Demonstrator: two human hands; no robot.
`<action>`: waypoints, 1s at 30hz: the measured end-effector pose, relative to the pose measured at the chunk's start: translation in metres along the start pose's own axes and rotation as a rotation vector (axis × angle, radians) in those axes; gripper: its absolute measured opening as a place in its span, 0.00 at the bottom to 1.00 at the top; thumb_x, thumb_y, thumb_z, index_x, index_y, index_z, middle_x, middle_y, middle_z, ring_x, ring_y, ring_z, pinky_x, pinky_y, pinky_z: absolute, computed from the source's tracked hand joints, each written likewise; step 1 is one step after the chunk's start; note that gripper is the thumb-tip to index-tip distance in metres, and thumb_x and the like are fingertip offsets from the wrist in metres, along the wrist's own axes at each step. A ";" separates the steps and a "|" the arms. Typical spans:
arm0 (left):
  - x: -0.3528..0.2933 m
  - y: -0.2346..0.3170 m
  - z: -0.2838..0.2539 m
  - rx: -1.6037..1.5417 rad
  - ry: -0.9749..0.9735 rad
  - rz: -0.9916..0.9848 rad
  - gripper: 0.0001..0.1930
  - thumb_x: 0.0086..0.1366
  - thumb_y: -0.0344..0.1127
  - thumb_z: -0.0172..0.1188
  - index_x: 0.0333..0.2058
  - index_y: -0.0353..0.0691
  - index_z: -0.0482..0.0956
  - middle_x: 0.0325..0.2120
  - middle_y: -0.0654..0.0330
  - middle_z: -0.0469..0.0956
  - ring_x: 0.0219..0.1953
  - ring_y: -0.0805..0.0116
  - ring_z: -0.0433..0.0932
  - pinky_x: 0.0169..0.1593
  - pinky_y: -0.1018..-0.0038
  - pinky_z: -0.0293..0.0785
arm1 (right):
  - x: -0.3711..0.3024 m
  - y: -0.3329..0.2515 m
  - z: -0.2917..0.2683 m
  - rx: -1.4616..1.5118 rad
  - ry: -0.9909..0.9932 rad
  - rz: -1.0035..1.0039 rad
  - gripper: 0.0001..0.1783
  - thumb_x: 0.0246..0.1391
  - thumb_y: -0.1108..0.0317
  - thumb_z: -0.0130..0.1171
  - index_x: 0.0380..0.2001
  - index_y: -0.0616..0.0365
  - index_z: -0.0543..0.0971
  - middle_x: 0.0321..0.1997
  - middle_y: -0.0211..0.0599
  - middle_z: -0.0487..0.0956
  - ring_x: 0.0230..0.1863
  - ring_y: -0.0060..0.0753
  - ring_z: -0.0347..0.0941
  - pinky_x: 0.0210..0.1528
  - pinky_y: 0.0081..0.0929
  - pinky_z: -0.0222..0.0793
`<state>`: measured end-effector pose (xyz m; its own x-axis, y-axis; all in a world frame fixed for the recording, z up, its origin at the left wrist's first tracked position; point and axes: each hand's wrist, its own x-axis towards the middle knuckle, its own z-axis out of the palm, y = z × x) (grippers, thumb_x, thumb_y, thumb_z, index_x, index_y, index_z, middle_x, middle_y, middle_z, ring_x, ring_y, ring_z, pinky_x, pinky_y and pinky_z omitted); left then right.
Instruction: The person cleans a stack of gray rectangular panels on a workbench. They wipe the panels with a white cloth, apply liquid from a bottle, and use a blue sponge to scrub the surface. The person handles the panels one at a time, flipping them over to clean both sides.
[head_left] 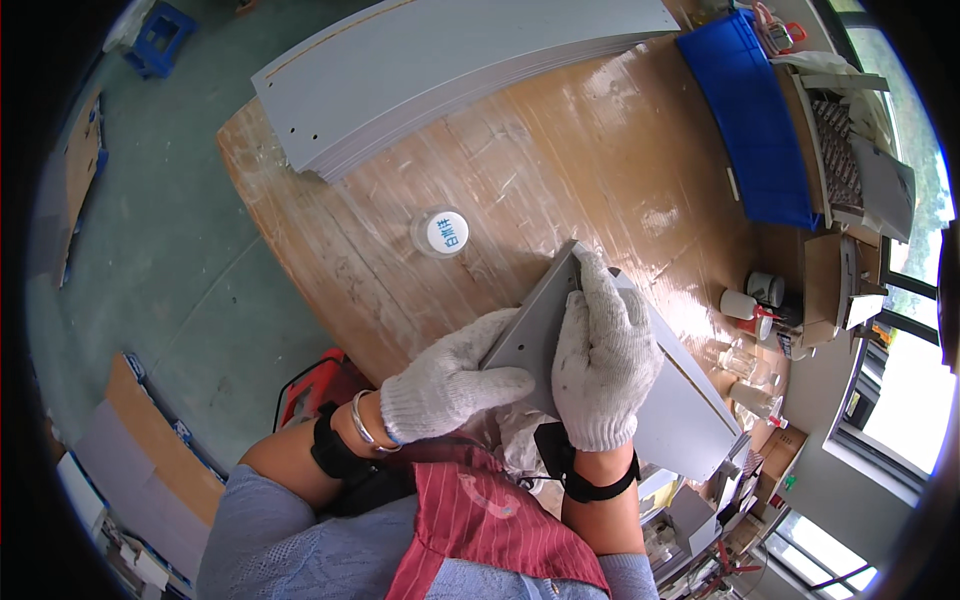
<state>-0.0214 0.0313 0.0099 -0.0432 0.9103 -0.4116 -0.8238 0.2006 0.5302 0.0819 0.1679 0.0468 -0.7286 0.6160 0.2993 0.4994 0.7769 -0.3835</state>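
Observation:
A grey panel [675, 425] lies slantwise in front of me at the near edge of the table, its far corner pointing away from me. My left hand [455, 380], in a white knitted glove, grips the panel's left edge, thumb on the face and fingers partly hidden behind. My right hand [605, 360], gloved the same way, rests on the panel with one finger stretched toward the far corner. Its palm side is hidden. Small dark holes dot the panel face near my left thumb. Beyond it stands a clear jar with a white lid [447, 232].
A stack of grey panels [450, 70] covers the far side of the wooden table [390, 250]. To the right are a blue bin [750, 120], cardboard boxes [825, 285] and several bottles. A blue stool [160, 40] stands on the green floor; a red object [325, 385] is beside the table.

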 end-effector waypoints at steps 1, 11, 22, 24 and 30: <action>0.000 0.000 0.000 0.000 0.001 0.000 0.33 0.66 0.28 0.62 0.68 0.34 0.61 0.52 0.58 0.76 0.49 0.72 0.76 0.52 0.73 0.75 | 0.001 -0.001 -0.004 -0.022 -0.042 -0.030 0.25 0.52 0.75 0.64 0.55 0.46 0.83 0.41 0.43 0.83 0.39 0.47 0.83 0.41 0.36 0.78; -0.001 0.000 -0.002 -0.056 -0.036 -0.042 0.34 0.68 0.25 0.60 0.70 0.33 0.58 0.62 0.56 0.70 0.63 0.69 0.70 0.67 0.69 0.65 | -0.006 0.005 -0.010 0.029 -0.123 -0.053 0.23 0.48 0.73 0.66 0.50 0.47 0.85 0.34 0.39 0.81 0.32 0.46 0.80 0.36 0.39 0.75; 0.001 -0.003 -0.003 -0.078 -0.029 -0.036 0.35 0.66 0.24 0.62 0.70 0.35 0.59 0.57 0.57 0.74 0.56 0.69 0.75 0.59 0.71 0.73 | -0.020 0.000 -0.016 0.031 -0.121 -0.025 0.21 0.45 0.73 0.69 0.46 0.49 0.86 0.26 0.35 0.77 0.28 0.43 0.77 0.30 0.38 0.72; 0.000 -0.005 -0.008 -0.022 -0.036 -0.052 0.36 0.65 0.23 0.63 0.70 0.35 0.58 0.58 0.57 0.74 0.56 0.69 0.75 0.59 0.70 0.74 | -0.021 0.000 -0.013 -0.004 -0.080 -0.003 0.21 0.45 0.73 0.69 0.46 0.49 0.86 0.26 0.35 0.77 0.27 0.42 0.77 0.30 0.37 0.72; 0.001 -0.005 -0.014 0.003 -0.077 -0.089 0.39 0.63 0.26 0.67 0.70 0.36 0.58 0.61 0.57 0.73 0.61 0.69 0.72 0.64 0.69 0.70 | -0.022 0.002 -0.023 0.075 -0.238 -0.157 0.21 0.41 0.73 0.69 0.44 0.49 0.86 0.25 0.32 0.76 0.26 0.40 0.77 0.28 0.37 0.71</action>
<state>-0.0254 0.0260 -0.0027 0.0741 0.9140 -0.3988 -0.8207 0.2831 0.4964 0.1093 0.1593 0.0592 -0.8884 0.4339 0.1502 0.3417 0.8432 -0.4151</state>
